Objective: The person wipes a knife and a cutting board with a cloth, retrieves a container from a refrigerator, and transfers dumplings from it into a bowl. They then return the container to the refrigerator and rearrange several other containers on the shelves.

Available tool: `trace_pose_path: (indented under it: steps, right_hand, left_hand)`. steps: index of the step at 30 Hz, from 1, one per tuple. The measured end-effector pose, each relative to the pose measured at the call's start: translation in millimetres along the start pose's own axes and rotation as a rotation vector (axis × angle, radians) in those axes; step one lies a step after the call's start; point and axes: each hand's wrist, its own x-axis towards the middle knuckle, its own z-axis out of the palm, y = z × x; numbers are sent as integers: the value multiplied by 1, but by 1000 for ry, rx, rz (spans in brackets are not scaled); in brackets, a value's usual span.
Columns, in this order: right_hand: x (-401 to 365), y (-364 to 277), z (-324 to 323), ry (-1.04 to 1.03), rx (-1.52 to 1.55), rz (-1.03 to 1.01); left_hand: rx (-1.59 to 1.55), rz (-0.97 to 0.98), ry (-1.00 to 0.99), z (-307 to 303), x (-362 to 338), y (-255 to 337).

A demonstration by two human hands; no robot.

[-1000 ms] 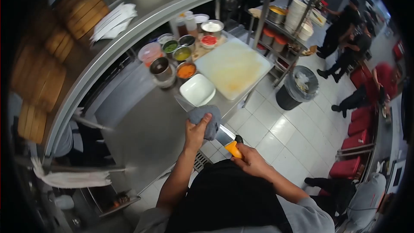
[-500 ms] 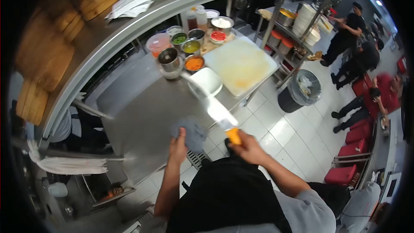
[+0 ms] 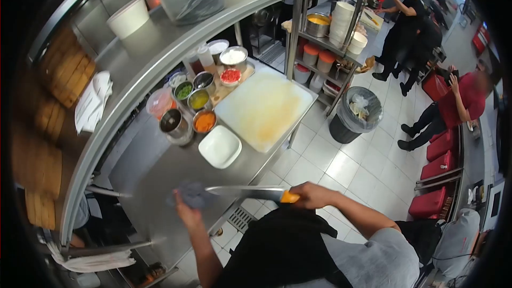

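Note:
My right hand (image 3: pixel 311 196) is closed around the yellow handle of a large kitchen knife (image 3: pixel 258 192), its blade pointing left. A grey-blue cloth (image 3: pixel 194 196) is in my left hand (image 3: pixel 188 212), bunched above the fingers and blurred. The knife's tip reaches the cloth in this view. Beyond them, a white square bowl (image 3: pixel 220 147) stands on the steel table (image 3: pixel 146 181). Past the bowl lies a white cutting board (image 3: pixel 264 109) with yellow-orange stains.
Metal containers of chopped food, such as an orange one (image 3: pixel 205 121), crowd the table's back. A steel shelf (image 3: pixel 122 58) arches over the left side. To the right stand a bin (image 3: pixel 356 113), a rack (image 3: pixel 320 48) and several people (image 3: pixel 397 29).
The knife has swung from pointing up-left over the bowl to nearly level, its tip now at the cloth. My left hand and the cloth have shifted left and down, and the view has turned.

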Motion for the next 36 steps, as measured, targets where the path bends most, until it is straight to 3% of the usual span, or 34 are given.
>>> trace_pose_path:
  steps: [1, 3, 5, 6, 8, 10, 12, 14, 16, 19, 20, 22, 25, 27, 29, 30, 34, 35, 36]
  right_hand:
    - [-2, 13, -19, 72, -16, 22]
    - [4, 45, -52, 234, -77, 114]
    - [26, 81, -76, 455, -175, 194]
    - [43, 104, -87, 521, -250, 217]
    - [87, 146, -102, 655, -301, 285]
    - [138, 184, -114, 730, -339, 244]
    - [177, 193, -128, 802, -384, 192]
    - [210, 186, -143, 781, -311, 381]
    - [235, 184, -154, 701, -348, 384]
    - [257, 180, -171, 703, -471, 364]
    - [258, 178, -174, 679, -491, 416]
    - [256, 173, -178, 700, -528, 401]
    - [229, 156, -175, 735, -522, 195]
    - [208, 145, -167, 771, -456, 7]
    - [184, 132, -160, 607, -385, -87]
    - [170, 115, -155, 496, -308, -69]
    - [148, 67, -97, 165, -49, -212]
    - [153, 64, -74, 34, 55, -109]
    - [160, 60, -47, -79, 181, -153]
  left_hand:
    - [35, 100, 114, 6, 0, 20]
    - [441, 427, 96, -4, 15, 40]
    - [944, 613, 56, -69, 76, 47]
    - [939, 630, 41, -83, 87, 37]
    - [1652, 937, 246, -110, 109, 17]
    - [1132, 649, -117, -174, 160, -37]
    - [1985, 738, 82, -93, 71, -60]
    - [1698, 583, -300, -97, 62, -84]
    - [1802, 645, -506, -74, 10, -108]
    - [1882, 670, -442, -32, -58, -109]
    - [1877, 663, -406, -45, -55, -109]
    - [1713, 564, -249, -88, -36, -97]
    - [1775, 278, 241, -156, -26, -23]
    - [1822, 200, 545, -230, -3, 19]
    - [1677, 41, 767, -243, 1, 46]
    - [1656, 35, 786, -234, 2, 49]
    - [1868, 287, 389, -142, 8, -20]
    - [1767, 443, 273, -127, 12, -51]
    - [1744, 602, 200, -107, 8, -86]
